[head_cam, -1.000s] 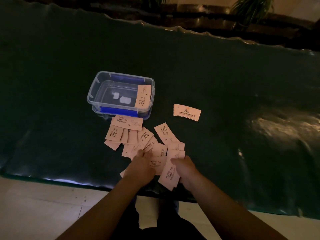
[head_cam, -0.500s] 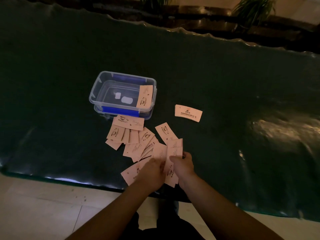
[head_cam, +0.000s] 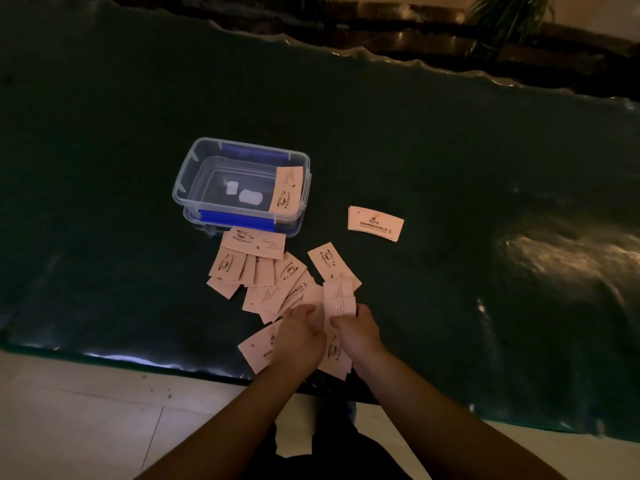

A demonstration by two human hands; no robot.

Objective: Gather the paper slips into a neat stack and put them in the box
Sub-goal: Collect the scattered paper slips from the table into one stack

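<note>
While hands (head_cam: 325,332) meet, slips (head_cam: 337,299) pinched between.

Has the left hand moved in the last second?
Yes. The left hand has shifted right, toward the right hand, farther from the box; a slip now shows beside it.

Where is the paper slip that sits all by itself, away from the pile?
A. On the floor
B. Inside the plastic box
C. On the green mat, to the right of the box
C: the lone slip lies flat on the green mat, right of the clear plastic box.
</note>
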